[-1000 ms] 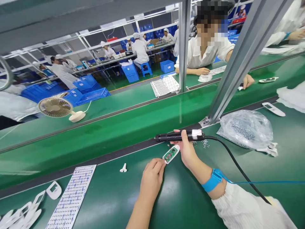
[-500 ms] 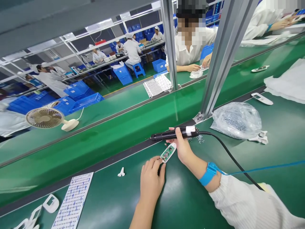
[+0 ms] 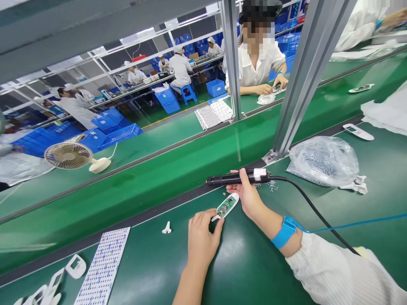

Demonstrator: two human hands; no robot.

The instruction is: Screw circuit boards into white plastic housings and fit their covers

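Between the thumb and fingers of my left hand (image 3: 205, 237) is the near end of a white plastic housing (image 3: 235, 198) with a green circuit board (image 3: 226, 206) inside. My right hand (image 3: 249, 197) is wrapped round a black electric screwdriver (image 3: 235, 178), which lies level with its bit pointing left. A black cable (image 3: 305, 199) runs from the screwdriver's back end to the right. Loose small screws (image 3: 272, 185) lie behind my right hand. A blue wrist strap (image 3: 284, 232) circles my right wrist. A small white plastic part (image 3: 167, 228) lies left of my left hand.
A clear bag of screws (image 3: 322, 161) lies right of the metal post (image 3: 295, 89). At the left are a dotted sheet (image 3: 103, 264) and white frames (image 3: 76, 267). Beyond the green conveyor (image 3: 178, 173), a co-worker (image 3: 257, 63) sits near a fan (image 3: 68, 156).
The whole view has shifted slightly, with most things now farther right. My left hand still grips the housing, and my right hand still holds the screwdriver. The co-worker's hands have moved.
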